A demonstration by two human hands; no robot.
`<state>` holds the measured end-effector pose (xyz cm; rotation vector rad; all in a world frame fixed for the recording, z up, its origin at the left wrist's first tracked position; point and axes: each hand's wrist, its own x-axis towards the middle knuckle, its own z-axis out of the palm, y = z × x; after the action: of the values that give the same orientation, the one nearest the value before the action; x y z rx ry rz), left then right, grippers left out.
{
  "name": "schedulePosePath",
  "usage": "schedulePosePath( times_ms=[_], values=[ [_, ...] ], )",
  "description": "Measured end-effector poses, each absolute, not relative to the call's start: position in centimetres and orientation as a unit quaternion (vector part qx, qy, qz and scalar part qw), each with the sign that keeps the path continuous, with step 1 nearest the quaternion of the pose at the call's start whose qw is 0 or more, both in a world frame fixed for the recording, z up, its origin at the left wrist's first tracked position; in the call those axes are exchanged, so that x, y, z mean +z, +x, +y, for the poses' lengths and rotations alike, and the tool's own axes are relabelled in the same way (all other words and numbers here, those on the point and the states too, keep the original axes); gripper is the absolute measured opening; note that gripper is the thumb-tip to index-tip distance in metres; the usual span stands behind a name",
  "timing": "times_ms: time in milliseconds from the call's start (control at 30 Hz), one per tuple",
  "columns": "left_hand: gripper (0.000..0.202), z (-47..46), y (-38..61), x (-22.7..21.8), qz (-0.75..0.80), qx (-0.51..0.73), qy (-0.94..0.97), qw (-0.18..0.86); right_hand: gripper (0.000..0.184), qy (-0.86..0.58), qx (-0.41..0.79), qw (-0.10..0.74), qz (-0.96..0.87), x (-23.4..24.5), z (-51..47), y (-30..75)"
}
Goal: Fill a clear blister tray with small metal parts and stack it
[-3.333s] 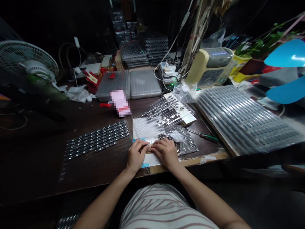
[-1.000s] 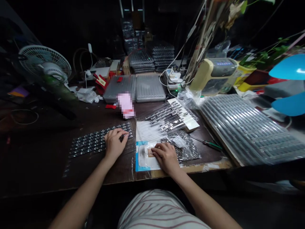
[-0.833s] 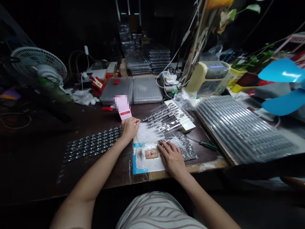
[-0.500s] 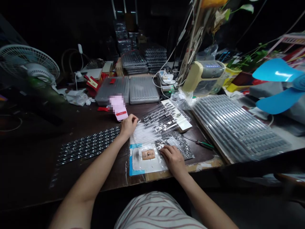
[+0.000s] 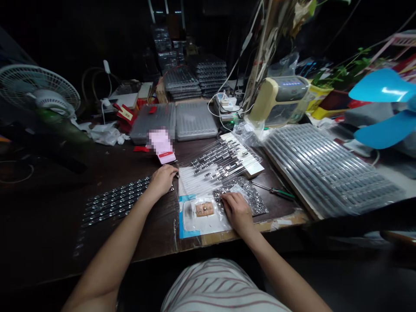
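My left hand (image 5: 161, 180) rests with curled fingers at the right end of a sheet of small metal parts in rows (image 5: 115, 202), beside the left edge of a clear sheet of strips (image 5: 198, 179). What it pinches, if anything, is hidden. My right hand (image 5: 236, 208) lies fingers-down on a bag of tiny metal pieces (image 5: 242, 195). Just left of it a small tan block (image 5: 204, 209) sits on a white pad with a blue border (image 5: 198, 218).
A green-handled screwdriver (image 5: 276, 190) lies right of the bag. A large tray of dark parts (image 5: 328, 171) fills the right side. Two closed grey cases (image 5: 177, 121), a pink phone (image 5: 160, 145), a fan (image 5: 39, 93) and a beige machine (image 5: 281, 99) stand behind.
My left hand went from the parts sheet up to the clear strip sheet, then drew back left and nearer to the parts sheet's end. My right hand moved off the tan block onto the bag.
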<state>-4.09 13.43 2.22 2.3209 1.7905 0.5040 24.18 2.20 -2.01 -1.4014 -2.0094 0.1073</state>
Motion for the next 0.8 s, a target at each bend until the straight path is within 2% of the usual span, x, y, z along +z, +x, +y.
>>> schedulePosePath(
  times_ms=[133,300,400,500,567,667,800],
  values=[
    [0.023,12.9,-4.1,2.1,0.593,0.101,0.797,0.048,0.018,-0.531,0.052,0.332,-0.778,-2.0,2.4,24.1],
    [0.011,13.4,-3.1,2.5,0.608,0.094,0.786,0.057,0.018,-0.527,0.051,0.332,-0.780,-2.0,2.3,24.1],
    [0.019,13.4,-3.1,2.8,0.606,0.136,0.778,0.093,0.018,-0.528,0.049,0.334,-0.779,-2.0,2.3,24.2],
    [0.031,12.3,-3.3,3.2,0.583,0.251,0.749,0.191,0.018,-0.530,0.047,0.341,-0.775,-2.1,2.3,24.2],
    [0.029,11.0,-3.3,3.3,0.556,0.302,0.735,0.244,0.017,-0.527,0.046,0.346,-0.775,-2.2,2.4,24.2],
    [0.020,8.5,-2.8,3.5,0.537,0.301,0.743,0.264,0.017,-0.522,0.050,0.349,-0.777,-2.3,2.4,24.3],
    [0.017,5.7,-1.6,3.6,0.534,0.246,0.780,0.214,0.017,-0.520,0.059,0.345,-0.779,-2.4,2.3,24.2]
  ],
)
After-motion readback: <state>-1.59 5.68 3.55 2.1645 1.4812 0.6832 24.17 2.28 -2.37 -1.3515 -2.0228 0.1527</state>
